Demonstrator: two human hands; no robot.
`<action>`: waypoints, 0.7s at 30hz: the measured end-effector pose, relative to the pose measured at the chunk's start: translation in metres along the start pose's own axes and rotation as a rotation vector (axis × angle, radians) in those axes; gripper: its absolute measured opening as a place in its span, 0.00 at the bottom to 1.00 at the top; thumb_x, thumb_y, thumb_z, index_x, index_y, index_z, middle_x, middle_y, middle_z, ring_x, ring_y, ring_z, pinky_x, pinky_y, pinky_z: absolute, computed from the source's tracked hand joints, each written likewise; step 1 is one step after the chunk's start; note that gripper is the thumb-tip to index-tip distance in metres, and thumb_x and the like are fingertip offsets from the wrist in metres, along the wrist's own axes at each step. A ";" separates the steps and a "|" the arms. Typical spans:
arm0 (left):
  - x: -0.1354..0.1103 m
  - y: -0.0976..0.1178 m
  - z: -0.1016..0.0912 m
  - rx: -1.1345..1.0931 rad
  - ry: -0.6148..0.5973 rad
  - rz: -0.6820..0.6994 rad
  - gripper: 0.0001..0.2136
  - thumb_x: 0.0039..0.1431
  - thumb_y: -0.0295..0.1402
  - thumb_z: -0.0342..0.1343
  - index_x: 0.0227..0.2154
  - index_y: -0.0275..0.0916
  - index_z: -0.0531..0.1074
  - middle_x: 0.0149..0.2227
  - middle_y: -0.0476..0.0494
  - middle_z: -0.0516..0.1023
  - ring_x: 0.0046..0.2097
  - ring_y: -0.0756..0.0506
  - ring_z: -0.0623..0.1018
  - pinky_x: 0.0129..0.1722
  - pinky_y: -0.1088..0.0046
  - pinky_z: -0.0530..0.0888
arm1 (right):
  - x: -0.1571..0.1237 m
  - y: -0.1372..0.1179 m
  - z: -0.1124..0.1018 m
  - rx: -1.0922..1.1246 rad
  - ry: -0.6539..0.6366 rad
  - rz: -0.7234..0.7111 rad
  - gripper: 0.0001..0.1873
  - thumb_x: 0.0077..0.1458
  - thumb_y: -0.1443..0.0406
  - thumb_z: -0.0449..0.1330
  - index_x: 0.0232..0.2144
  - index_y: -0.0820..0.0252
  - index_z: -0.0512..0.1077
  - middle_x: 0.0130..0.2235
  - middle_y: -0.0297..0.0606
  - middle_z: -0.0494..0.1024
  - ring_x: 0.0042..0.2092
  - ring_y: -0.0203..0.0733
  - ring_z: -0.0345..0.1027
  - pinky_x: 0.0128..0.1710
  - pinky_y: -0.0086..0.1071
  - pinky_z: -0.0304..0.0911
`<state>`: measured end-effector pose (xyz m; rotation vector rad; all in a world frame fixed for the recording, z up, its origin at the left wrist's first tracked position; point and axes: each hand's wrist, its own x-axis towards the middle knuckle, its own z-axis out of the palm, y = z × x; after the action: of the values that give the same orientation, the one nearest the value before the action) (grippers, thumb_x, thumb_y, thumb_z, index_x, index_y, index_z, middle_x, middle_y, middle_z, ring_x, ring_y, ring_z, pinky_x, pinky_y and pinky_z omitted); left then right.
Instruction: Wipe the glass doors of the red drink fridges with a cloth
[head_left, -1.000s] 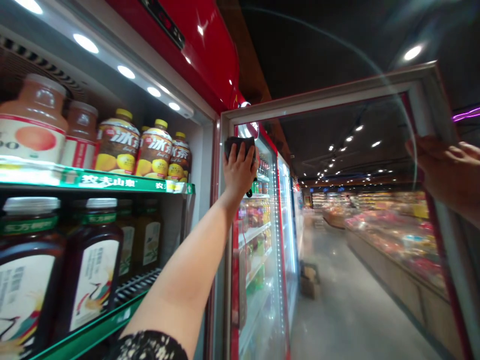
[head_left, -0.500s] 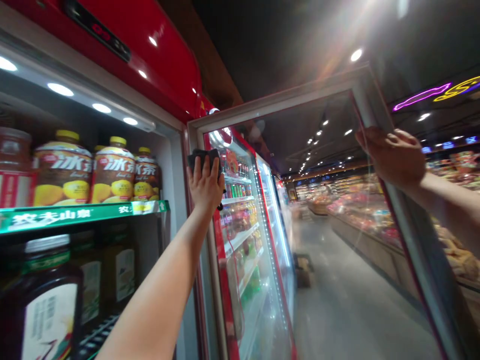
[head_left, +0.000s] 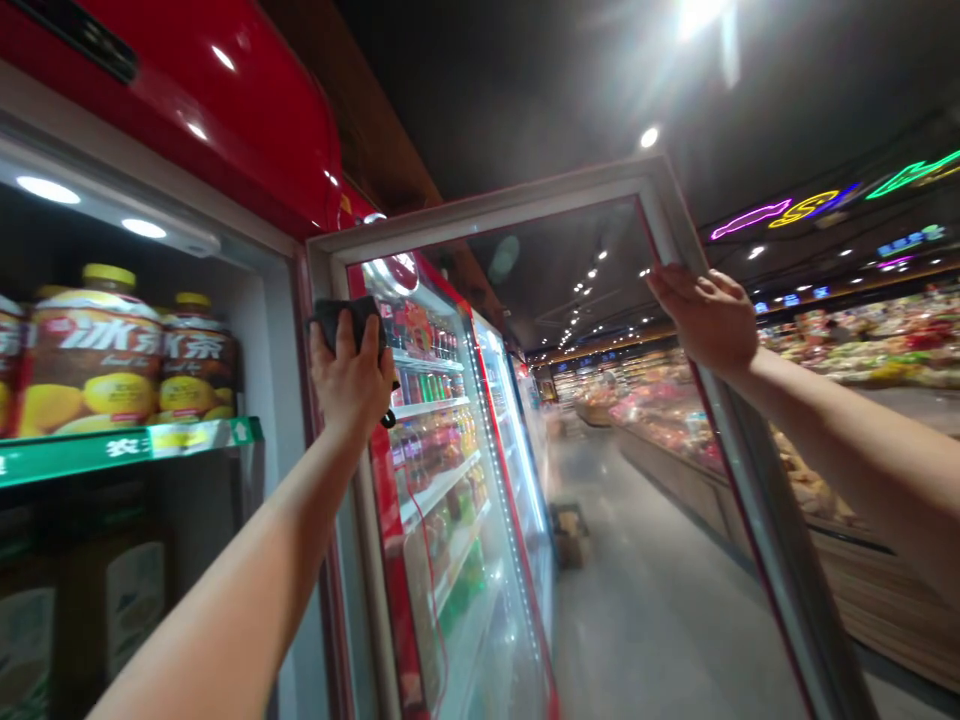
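A folded black cloth (head_left: 330, 318) lies under the fingers of my left hand (head_left: 349, 375), which presses it against the hinge-side frame of an open glass fridge door (head_left: 517, 212). A small black loop dangles below that hand, and I cannot make out what it belongs to. On the door's opposite, outer frame, my right hand (head_left: 709, 318) holds the edge, fingers laid across it. Left of the door is the open red drinks fridge (head_left: 247, 110), with yellow-capped iced tea bottles (head_left: 94, 360) on its upper shelf.
A green label strip (head_left: 127, 450) runs along the shelf front, above darker bottles (head_left: 135, 600). Beyond the door, more lit drinks fridges (head_left: 435, 480) line the left of an aisle (head_left: 622, 600). A box (head_left: 571, 535) sits on the floor, and produce displays (head_left: 877, 340) stand at the right.
My view has turned rightward, so fridge, door and both hands appear further left. The left hand stays with the cloth at the hinge-side frame, the right on the outer edge.
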<state>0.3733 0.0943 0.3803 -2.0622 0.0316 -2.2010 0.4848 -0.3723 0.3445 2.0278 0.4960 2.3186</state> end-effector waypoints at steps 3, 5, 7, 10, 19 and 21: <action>-0.034 0.012 -0.001 -0.010 -0.042 -0.032 0.27 0.66 0.44 0.46 0.66 0.43 0.63 0.72 0.39 0.56 0.73 0.25 0.43 0.68 0.35 0.50 | 0.000 0.000 -0.002 0.002 -0.045 0.021 0.27 0.67 0.72 0.46 0.66 0.56 0.62 0.65 0.44 0.68 0.65 0.51 0.62 0.63 0.51 0.56; -0.050 0.015 -0.007 -0.028 -0.086 -0.020 0.27 0.67 0.45 0.46 0.66 0.45 0.62 0.72 0.44 0.55 0.73 0.26 0.42 0.69 0.36 0.47 | 0.001 0.000 -0.003 0.003 -0.065 0.035 0.26 0.69 0.71 0.45 0.66 0.57 0.62 0.66 0.45 0.67 0.66 0.50 0.61 0.64 0.51 0.55; -0.048 0.013 -0.012 -0.051 -0.128 0.013 0.27 0.67 0.46 0.46 0.67 0.46 0.61 0.73 0.50 0.53 0.73 0.27 0.41 0.71 0.39 0.45 | 0.001 0.001 -0.005 0.004 -0.082 0.046 0.25 0.70 0.69 0.44 0.66 0.60 0.61 0.66 0.46 0.67 0.65 0.51 0.61 0.63 0.51 0.55; -0.018 0.006 -0.014 -0.040 -0.159 0.081 0.28 0.70 0.47 0.42 0.68 0.43 0.59 0.73 0.53 0.51 0.72 0.25 0.42 0.71 0.42 0.44 | 0.003 0.001 -0.008 -0.005 -0.109 0.042 0.24 0.71 0.68 0.43 0.66 0.64 0.61 0.65 0.49 0.67 0.63 0.53 0.64 0.61 0.51 0.56; -0.051 0.031 -0.020 -0.022 -0.160 -0.063 0.30 0.68 0.46 0.43 0.69 0.40 0.57 0.74 0.45 0.49 0.74 0.29 0.41 0.72 0.44 0.45 | 0.005 -0.007 -0.016 -0.107 -0.161 0.112 0.25 0.70 0.67 0.44 0.66 0.55 0.62 0.65 0.45 0.68 0.63 0.47 0.63 0.63 0.45 0.56; -0.080 0.033 -0.023 -0.074 -0.173 -0.073 0.29 0.67 0.46 0.46 0.68 0.41 0.59 0.74 0.48 0.50 0.74 0.30 0.41 0.72 0.44 0.44 | 0.006 -0.006 -0.016 -0.095 -0.173 0.127 0.25 0.71 0.66 0.43 0.66 0.56 0.62 0.65 0.46 0.68 0.64 0.47 0.63 0.64 0.46 0.54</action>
<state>0.3581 0.0683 0.2960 -2.3223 0.0219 -2.0823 0.4674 -0.3684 0.3467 2.2476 0.2519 2.1567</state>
